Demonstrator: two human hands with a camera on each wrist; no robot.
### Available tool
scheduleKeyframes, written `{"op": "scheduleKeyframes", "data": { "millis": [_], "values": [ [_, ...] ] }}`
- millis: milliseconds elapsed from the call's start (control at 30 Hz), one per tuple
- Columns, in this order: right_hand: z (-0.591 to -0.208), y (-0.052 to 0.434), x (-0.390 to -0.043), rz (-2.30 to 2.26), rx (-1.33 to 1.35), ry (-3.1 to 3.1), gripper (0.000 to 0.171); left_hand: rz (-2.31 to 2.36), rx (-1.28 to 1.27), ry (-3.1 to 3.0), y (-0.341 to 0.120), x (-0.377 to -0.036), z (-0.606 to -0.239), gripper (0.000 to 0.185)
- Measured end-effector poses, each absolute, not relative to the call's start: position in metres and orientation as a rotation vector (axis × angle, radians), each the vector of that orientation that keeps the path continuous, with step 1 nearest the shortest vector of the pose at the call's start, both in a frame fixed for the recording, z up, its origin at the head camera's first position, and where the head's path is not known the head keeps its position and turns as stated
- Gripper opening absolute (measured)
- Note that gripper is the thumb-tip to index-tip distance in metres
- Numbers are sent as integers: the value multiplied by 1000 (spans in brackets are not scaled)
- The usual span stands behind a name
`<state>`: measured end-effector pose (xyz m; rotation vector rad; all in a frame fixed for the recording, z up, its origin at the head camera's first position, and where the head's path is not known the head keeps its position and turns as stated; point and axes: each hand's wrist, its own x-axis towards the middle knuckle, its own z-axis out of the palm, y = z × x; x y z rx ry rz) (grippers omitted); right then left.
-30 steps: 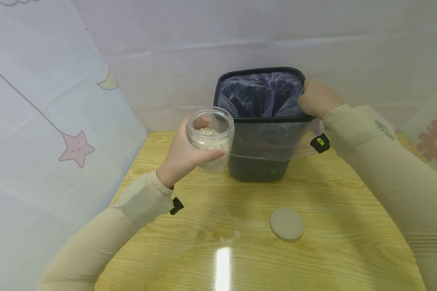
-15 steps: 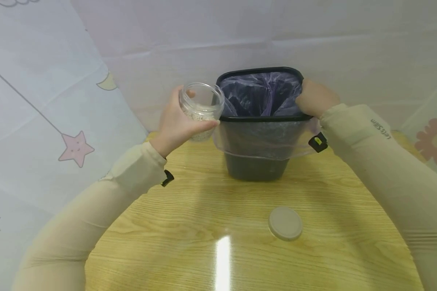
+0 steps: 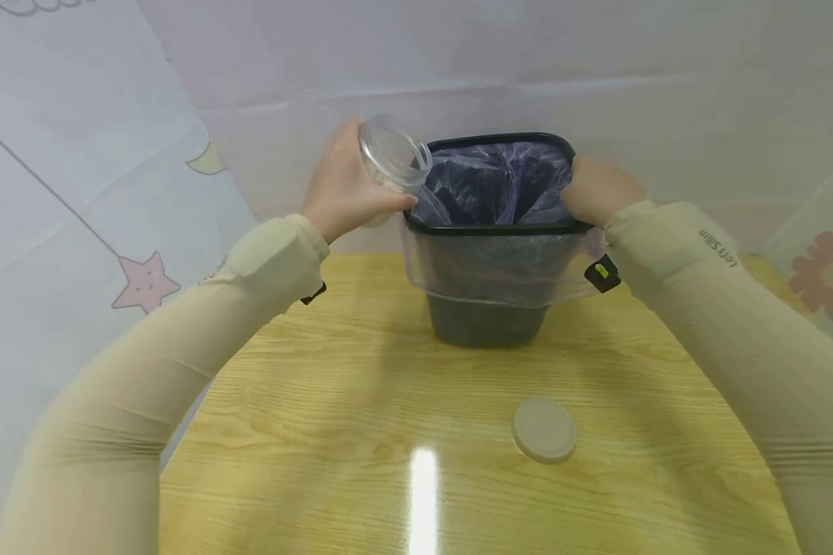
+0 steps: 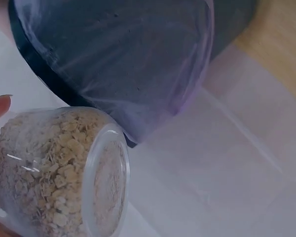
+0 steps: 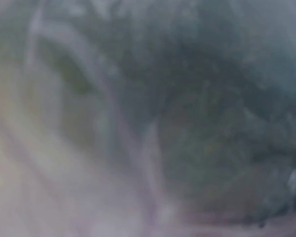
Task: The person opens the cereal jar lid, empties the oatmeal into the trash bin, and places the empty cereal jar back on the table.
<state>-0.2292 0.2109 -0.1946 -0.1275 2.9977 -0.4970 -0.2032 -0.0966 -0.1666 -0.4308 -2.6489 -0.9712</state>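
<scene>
My left hand [image 3: 350, 185] grips a clear jar [image 3: 394, 153] of oat flakes, tilted with its uncovered mouth leaning right over the left rim of a dark trash bin [image 3: 489, 327]. In the left wrist view the flakes [image 4: 59, 168] show through the jar's wall, and its base faces the camera. A thin purplish bag [image 3: 507, 181] lines the bin and hangs over its outside. At the bin's right rim my right hand [image 3: 602, 189] holds on, its fingertips hidden behind the edge. The right wrist view is blurred by the bag close to the lens.
A round beige lid [image 3: 544, 429] lies flat on the wood-grain table [image 3: 305, 447], in front of the bin. Behind stands a pale wall covering [image 3: 597, 69] with cartoon stars and a flower. A bright light reflection runs along the table's front.
The left hand has raised the jar, moved it away toward the back, and tipped it toward the bin's opening. The right hand stays at the bin's rim, nearly still.
</scene>
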Motion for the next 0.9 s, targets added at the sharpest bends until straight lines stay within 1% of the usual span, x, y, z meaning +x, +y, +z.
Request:
{"op": "scheduleKeyframes", "data": {
  "millis": [300,500,900],
  "values": [
    [-195,211,-230,-502,-110,3007,60,-670,-452,-2733,-89,-211,-157,94],
    [-194,209,-229,-506,-104,3009,62,-476,-540,-2698,-89,-217,-157,99],
    [-193,206,-228,-481,-87,3004,63,-162,-692,-2525,-94,-231,-162,89]
  ]
}}
